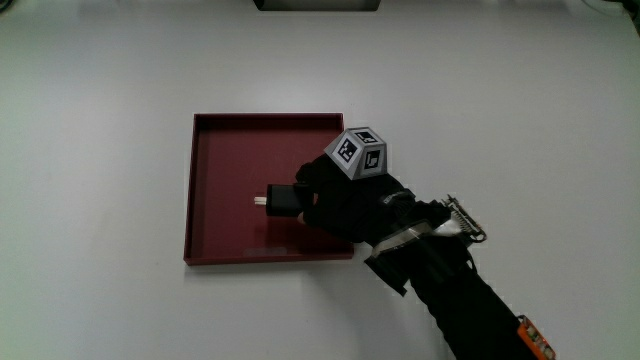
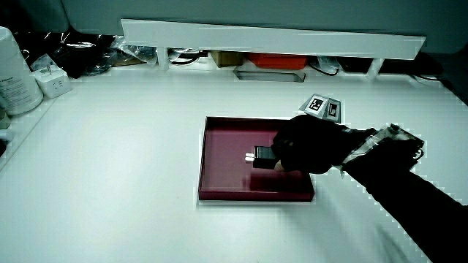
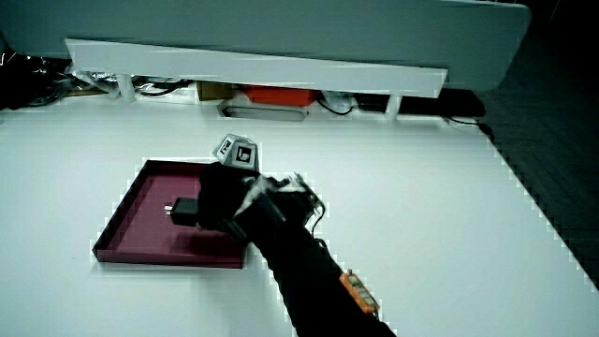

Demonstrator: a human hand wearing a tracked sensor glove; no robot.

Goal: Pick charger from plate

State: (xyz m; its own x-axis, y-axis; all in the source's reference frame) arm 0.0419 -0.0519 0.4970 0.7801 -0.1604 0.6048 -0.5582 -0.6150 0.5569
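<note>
A dark red square plate [image 1: 220, 160] [image 2: 223, 157] [image 3: 136, 211] lies flat on the white table. Over the part of it nearest the forearm is the gloved hand [image 1: 345, 205] [image 2: 307, 142] [image 3: 225, 206], a patterned cube [image 1: 358, 153] on its back. Its fingers are curled around a small black charger [image 1: 282, 201] [image 2: 262, 157] [image 3: 184, 212], whose pale plug end sticks out toward the plate's middle. From the main view I cannot tell whether the charger rests on the plate or hangs just above it.
A low white partition [image 2: 270, 36] [image 3: 253, 61] runs along the table's edge farthest from me, with cables and a red box under it. In a side view, a white container [image 2: 14, 69] and a white adapter [image 2: 50, 79] stand near a table corner.
</note>
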